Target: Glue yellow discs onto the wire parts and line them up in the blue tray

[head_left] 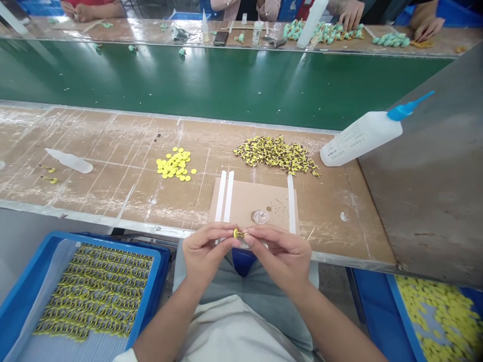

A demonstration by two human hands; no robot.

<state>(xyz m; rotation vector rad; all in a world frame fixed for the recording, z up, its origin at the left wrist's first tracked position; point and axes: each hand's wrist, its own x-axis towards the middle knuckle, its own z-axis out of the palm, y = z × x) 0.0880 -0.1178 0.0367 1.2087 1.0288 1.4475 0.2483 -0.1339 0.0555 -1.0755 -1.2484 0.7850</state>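
Over the bench's front edge, my left hand (pixel 209 247) pinches a small yellow disc (pixel 236 234) seen nearly edge-on. Opposite it, my right hand (pixel 281 251) pinches a tiny yellow-and-dark figure (pixel 242 235) that meets the disc's face. Whether the two are joined I cannot tell. Just beyond my fingers, a small clear glass dish (pixel 260 216) sits on a taped cardboard sheet (pixel 247 193). Loose yellow discs (pixel 175 165) lie in a pile further left. A heap of yellow-and-dark figures (pixel 277 153) lies behind the cardboard.
A white bottle with a blue nozzle (pixel 364 136) leans against a metal panel (pixel 426 166) at right. Blue trays stand low on both sides: rows of finished-looking pieces (pixel 98 286) left, yellow discs (pixel 441 317) right. Beyond the green belt (pixel 211 85), other people's hands (pixel 351 15) handle turquoise pieces.
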